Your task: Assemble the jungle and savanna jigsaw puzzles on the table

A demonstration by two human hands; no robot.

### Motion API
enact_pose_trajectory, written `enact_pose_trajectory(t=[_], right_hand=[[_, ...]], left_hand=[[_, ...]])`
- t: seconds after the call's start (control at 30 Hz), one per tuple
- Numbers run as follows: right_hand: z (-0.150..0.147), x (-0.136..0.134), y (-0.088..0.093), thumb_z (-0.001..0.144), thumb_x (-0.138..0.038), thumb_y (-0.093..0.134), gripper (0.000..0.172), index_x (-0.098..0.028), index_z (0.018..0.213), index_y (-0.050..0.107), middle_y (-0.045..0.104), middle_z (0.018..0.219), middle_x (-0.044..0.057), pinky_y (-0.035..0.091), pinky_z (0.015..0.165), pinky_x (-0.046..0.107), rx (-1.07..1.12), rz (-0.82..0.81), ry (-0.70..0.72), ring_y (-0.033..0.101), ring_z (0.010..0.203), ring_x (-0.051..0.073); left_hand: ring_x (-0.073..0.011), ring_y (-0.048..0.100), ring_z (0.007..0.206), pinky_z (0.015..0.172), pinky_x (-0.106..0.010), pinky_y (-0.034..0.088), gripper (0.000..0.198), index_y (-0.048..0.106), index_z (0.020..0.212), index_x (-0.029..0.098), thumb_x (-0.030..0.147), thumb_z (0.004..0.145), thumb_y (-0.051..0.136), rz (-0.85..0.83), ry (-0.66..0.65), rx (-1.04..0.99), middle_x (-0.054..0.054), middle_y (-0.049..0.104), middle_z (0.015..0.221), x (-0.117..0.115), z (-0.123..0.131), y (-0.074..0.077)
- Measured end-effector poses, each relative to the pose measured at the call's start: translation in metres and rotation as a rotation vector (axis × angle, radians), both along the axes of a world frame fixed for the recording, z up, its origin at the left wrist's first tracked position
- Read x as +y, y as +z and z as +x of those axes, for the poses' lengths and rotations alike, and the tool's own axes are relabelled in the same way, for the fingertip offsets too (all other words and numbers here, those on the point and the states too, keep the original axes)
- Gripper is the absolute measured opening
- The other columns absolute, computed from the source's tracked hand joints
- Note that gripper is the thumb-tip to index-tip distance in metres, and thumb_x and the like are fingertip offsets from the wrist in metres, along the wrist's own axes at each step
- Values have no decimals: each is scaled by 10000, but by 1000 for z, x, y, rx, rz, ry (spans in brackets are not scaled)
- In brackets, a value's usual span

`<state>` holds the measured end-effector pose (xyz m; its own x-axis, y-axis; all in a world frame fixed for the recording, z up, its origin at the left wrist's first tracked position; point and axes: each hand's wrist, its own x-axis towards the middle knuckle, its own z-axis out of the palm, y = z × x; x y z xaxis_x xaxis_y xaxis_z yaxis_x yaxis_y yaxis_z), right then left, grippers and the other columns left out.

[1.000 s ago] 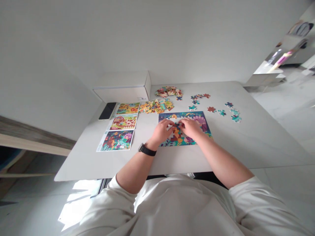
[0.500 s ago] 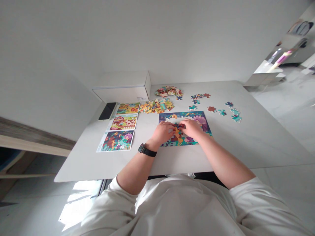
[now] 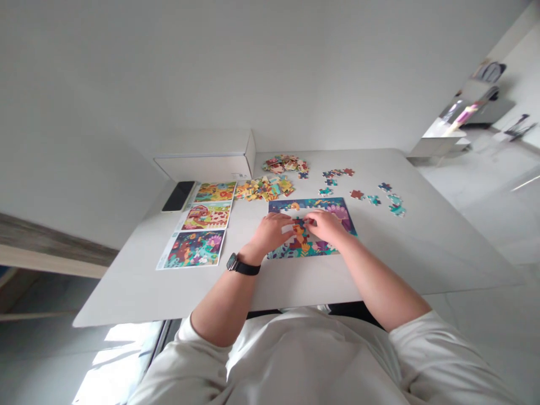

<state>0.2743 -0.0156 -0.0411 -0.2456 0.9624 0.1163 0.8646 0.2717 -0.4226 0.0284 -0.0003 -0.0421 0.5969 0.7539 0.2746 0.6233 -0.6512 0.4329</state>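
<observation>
A partly assembled jigsaw puzzle [image 3: 289, 252] lies on the table, its dark, colourful border joined around gaps in the middle. My left hand [image 3: 271, 232], with a black watch [image 3: 243, 264] on the wrist, rests over the puzzle's left side. Its thumb and fingers are apart and nothing shows between them. My right hand [image 3: 324, 225] bends over the upper middle, fingertips pinched at a small dark puzzle piece [image 3: 307, 221] beside the orange-and-brown joined part. The fingers hide most of that piece.
Loose pieces lie in a yellow pile [image 3: 265, 188], a mixed pile [image 3: 286, 163] and scattered teal pieces [image 3: 395, 203] at right. Three picture sheets [image 3: 195, 249] line the left side, near a phone [image 3: 179, 196]. A white box [image 3: 206, 157] stands at the back against the wall.
My left fingertips have drawn slightly back from the middle of the puzzle, uncovering more of it. My right hand stays at nearly the same spot. The camera view has shifted a little.
</observation>
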Motion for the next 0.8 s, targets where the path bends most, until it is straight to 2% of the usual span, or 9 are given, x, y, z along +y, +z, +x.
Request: enact_pose_trajectory(t=[0.17, 0.33, 0.57, 0.8], right_hand=[[11, 3, 12, 974, -196, 749, 194, -246, 1149, 818, 816, 1055, 48, 552, 902, 323, 72, 22, -80, 743, 965, 208], [12, 1, 17, 1003, -202, 713, 152, -245, 1090, 830, 828, 1105, 50, 549, 924, 326, 86, 40, -106, 752, 1004, 209], [1, -1, 5, 1003, -193, 733, 182, -249, 1151, 823, 830, 1126, 49, 547, 930, 321, 112, 40, 32, 757, 1037, 211], [-6, -5, -4, 992, -171, 758, 195, -246, 1159, 826, 823, 1129, 54, 544, 917, 316, 196, 20, 133, 759, 1014, 203]], left_hand=[[-314, 733, 1213, 1125, -498, 552, 270, 829, 1223, 241, 289, 965, 765, 27, 122, -59, -107, 798, 1317, 5, -6, -1], [-300, 735, 1193, 1114, -488, 559, 236, 817, 1198, 238, 283, 993, 707, 18, 119, -120, -100, 804, 1270, 6, -1, -6], [-259, 749, 1094, 1032, -429, 583, 212, 793, 1140, 250, 277, 1035, 610, -17, 36, -280, -76, 816, 1141, -8, 10, 1], [-242, 753, 986, 937, -387, 603, 206, 804, 1087, 262, 335, 1044, 616, -71, 103, -398, -68, 820, 1067, -11, 12, 0]])
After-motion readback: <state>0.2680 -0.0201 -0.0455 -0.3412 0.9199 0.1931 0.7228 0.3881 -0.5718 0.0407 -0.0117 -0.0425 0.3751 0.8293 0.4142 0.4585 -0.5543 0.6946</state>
